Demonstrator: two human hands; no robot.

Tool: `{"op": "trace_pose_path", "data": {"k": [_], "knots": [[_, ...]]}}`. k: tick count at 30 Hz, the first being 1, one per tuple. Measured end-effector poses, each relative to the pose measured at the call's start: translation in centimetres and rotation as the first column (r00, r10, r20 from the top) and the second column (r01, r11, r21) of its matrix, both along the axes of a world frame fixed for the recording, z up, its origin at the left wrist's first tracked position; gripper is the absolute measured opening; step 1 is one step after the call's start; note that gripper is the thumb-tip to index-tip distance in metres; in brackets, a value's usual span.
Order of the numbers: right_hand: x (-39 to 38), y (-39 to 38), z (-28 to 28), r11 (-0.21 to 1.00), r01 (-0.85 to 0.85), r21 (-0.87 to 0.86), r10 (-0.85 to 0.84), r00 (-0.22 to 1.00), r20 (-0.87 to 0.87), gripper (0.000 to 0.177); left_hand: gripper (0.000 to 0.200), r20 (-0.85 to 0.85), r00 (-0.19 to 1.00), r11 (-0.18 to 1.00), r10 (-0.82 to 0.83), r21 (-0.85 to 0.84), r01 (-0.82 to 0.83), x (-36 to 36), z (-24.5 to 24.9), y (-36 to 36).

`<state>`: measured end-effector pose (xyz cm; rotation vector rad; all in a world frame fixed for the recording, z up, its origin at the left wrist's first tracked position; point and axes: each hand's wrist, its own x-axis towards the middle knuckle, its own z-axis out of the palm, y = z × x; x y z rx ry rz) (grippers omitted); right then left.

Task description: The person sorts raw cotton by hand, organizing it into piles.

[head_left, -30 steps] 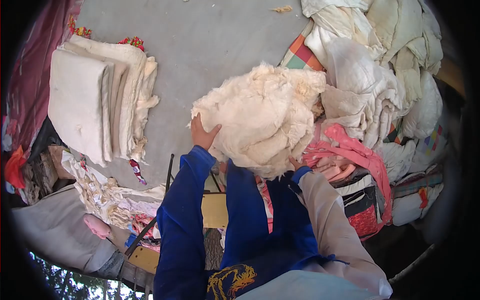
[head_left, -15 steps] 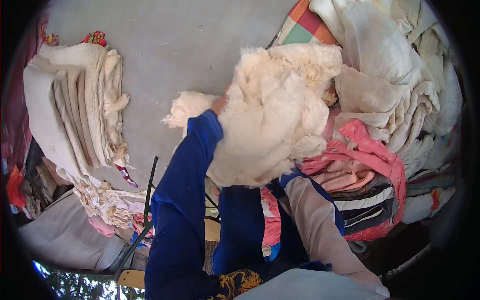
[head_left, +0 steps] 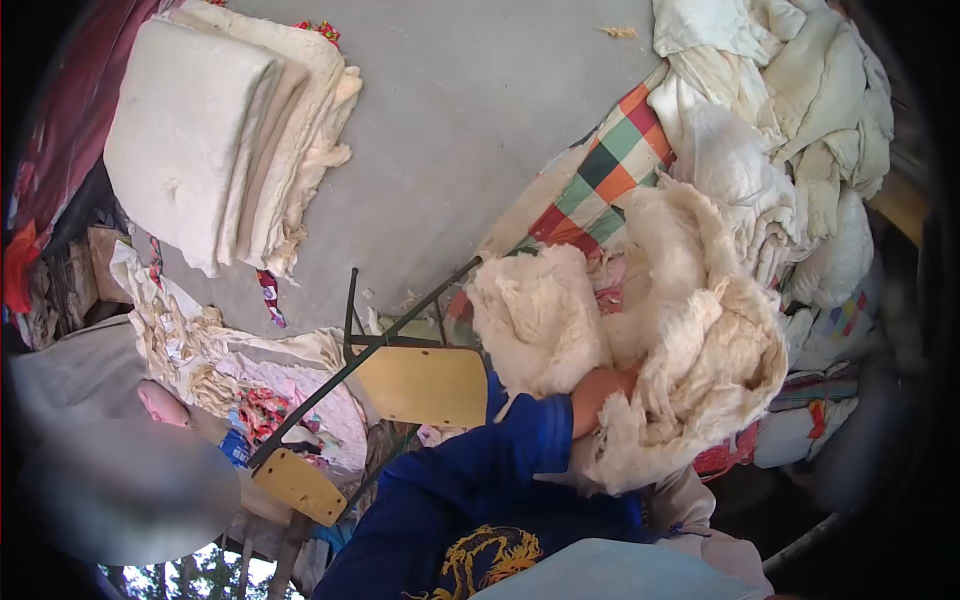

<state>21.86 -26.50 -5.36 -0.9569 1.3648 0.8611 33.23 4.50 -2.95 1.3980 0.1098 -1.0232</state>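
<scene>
A large fluffy bundle of cream cotton wadding [head_left: 715, 370] is close to my body at the lower right. My left hand [head_left: 602, 392], below a blue sleeve, presses into the bundle and grips it, the fingertips sunk in the fibres. A smaller tuft of cotton wadding [head_left: 540, 315] hangs on the far side of that wrist. Behind the bundle my right hand is out of sight; only its pale sleeve [head_left: 690, 500] shows beneath.
Folded cotton batts [head_left: 190, 140] lie stacked on the grey surface [head_left: 440, 130] at the left. A checked cloth [head_left: 605, 180] and a heap of white wadding [head_left: 830, 100] are on the right. A chair with wooden panels [head_left: 420, 385] stands nearby, beside cloth scraps [head_left: 190, 350].
The wadding has come off the grey surface toward my body and to the right, carried in my arms. My view has turned, bringing the chair and checked cloth into sight.
</scene>
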Motion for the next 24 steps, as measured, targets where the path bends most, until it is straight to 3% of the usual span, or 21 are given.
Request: {"op": "trace_pose_path", "data": {"k": [3, 5, 6, 9, 11, 13, 15, 17, 20, 24], "knots": [[4.4, 1.2, 7.9, 0.995, -0.103, 0.004, 0.103, 0.994, 0.035, 0.058, 0.047, 0.01, 1.0, 0.997, 0.012, -0.07, -0.011, 2.1, 10.5, 2.9], [8.3, 3.6, 10.9, 0.983, -0.178, 0.039, 0.175, 0.982, 0.077, 0.056, 0.058, 0.039, 0.975, 0.962, 0.22, -0.171, -0.21, 2.5, 15.0, 5.1], [10.5, 5.3, 11.7, 0.973, -0.221, 0.06, 0.214, 0.972, 0.1, 0.055, 0.057, 0.045, 0.921, 0.897, 0.387, -0.251, -0.364, 2.3, 16.0, 5.5], [16.0, 10.5, 13.4, 0.933, -0.341, 0.117, 0.317, 0.931, 0.181, 0.053, 0.045, 0.195, 0.828, 0.849, 0.525, -0.189, -0.494, 2.3, 18.6, 9.5], [19.8, 14.6, 14.2, 0.901, -0.407, 0.15, 0.369, 0.901, 0.228, 0.051, 0.032, 0.195, 0.83, 0.852, 0.523, -0.097, -0.514, 5.3, 23.9, 14.5], [23.6, 19.2, 14.2, 0.869, -0.46, 0.181, 0.404, 0.872, 0.278, 0.049, 0.04, 0.373, 0.795, 0.844, 0.479, 0.054, -0.534, 7.7, 28.5, 19.1], [27.6, 24.2, 13.7, 0.83, -0.516, 0.211, 0.44, 0.839, 0.321, 0.048, 0.051, 0.602, 0.683, 0.782, 0.413, 0.15, -0.605, 9.2, 30.4, 22.1], [31.6, 29.8, 13.1, 0.784, -0.569, 0.249, 0.47, 0.805, 0.362, 0.046, 0.074, 0.448, 0.727, 0.767, 0.521, 0.129, -0.629, 11.1, 32.5, 26.1], [37.4, 38.9, 11.7, 0.712, -0.635, 0.3, 0.503, 0.759, 0.413, 0.044, 0.09, 0.599, 0.627, 0.673, 0.498, 0.189, -0.715, 14.4, 34.6, 32.2], [45.5, 53.1, 11.1, 0.582, -0.724, 0.372, 0.549, 0.686, 0.477, 0.041, 0.078, 0.689, 0.549, 0.442, 0.473, 0.353, -0.825, 19.2, 37.4, 41.9]]}}
